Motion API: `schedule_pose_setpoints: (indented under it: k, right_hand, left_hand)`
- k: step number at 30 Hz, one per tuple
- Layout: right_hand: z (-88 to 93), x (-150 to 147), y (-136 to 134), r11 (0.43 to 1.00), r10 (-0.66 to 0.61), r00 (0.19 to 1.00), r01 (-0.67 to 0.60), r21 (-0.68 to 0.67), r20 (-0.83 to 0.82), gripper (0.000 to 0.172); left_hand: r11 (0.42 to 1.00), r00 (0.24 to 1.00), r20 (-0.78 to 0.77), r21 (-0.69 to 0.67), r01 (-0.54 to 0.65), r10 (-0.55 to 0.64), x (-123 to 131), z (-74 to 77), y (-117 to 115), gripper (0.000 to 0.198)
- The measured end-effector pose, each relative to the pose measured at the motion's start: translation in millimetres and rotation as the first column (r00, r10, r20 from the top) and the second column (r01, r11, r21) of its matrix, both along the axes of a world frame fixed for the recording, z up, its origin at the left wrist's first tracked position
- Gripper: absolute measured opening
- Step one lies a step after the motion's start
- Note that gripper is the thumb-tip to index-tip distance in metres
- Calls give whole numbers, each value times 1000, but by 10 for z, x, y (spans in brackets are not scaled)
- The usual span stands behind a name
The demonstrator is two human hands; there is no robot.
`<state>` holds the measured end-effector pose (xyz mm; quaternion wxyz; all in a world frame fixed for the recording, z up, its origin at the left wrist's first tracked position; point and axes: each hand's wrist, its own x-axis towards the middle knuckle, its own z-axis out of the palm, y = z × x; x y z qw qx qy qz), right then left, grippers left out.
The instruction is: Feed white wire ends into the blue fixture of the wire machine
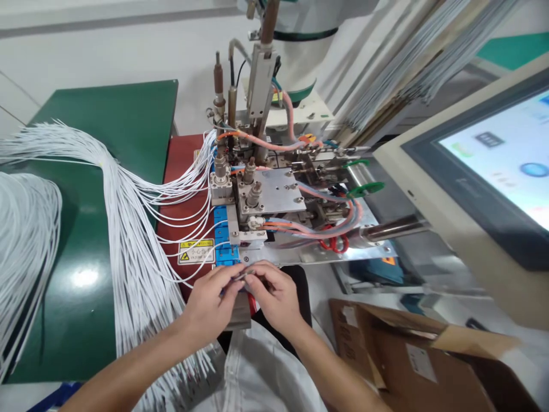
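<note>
At your far left, a loose hank of white cable (28, 223) lies along the left edge of the green counter (81, 277). To its right, a tied bundle of white cables (122, 229) crosses the counter, its long tails draping down past the near right corner. From the tie, single strands fan out over the red base (178, 151) beside the counter's right edge, above a yellow-and-white warning label (196, 252). Your left hand (211, 302) is just below that label, thumb and forefinger pinched together. A row of blue blocks (221, 236) takes the strand ends, just beyond your fingers. Between both sets of fingertips you grip a small piece (241, 276), mostly hidden, so you cannot tell its shape. Your right hand (274, 294) pinches it from the other side, fingers curled. Farther right are the machine's metal plate (277, 194), red loops (335, 244), a green-rimmed spool (361, 176), an open cardboard box (401, 355) below, and a lit screen (500, 151).
</note>
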<state>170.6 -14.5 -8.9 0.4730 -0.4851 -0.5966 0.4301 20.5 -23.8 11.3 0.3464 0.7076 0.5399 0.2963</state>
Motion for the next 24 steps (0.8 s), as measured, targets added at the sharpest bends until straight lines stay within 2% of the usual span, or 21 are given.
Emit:
schedule_pose_setpoints:
  k: [3,6,9,14,17,19,21,24]
  right_hand:
    - [-3,-2,4,999,32,999,-32,8,6,12]
    - [-23,-4,-15,998,62,998,-62,14,-23,12]
    - [-27,-5,-25,1000,7,997,-8,-11,-80,12]
    - [27,-34,-14,999,-48,998,49,-15,47,12]
    - [12,-75,-26,992,-90,996,92,-88,23,14]
    - [-19,-103,-38,975,-119,987,94,-204,-112,15]
    - [-39,-122,-44,958,-136,963,69,-278,-231,14]
    - [-28,-130,-33,969,-125,960,65,-237,-249,9]
  left_hand:
    - [982,980,179,-180,-58,91,11,-8,30,24]
    - [952,956,210,-269,-143,203,10,-27,42,19]
    - [971,971,129,-161,-179,200,3,-42,39,15]
    - [998,998,-61,53,-26,29,-24,-61,-4,17]
    - [989,993,-113,148,0,17,-40,-63,-31,20]
    - [994,995,-80,95,-59,66,-49,-56,-39,19]
    - [990,991,-18,-31,-135,134,-56,-49,-41,16]
    - [967,978,65,-180,-182,197,-61,-56,-42,17]
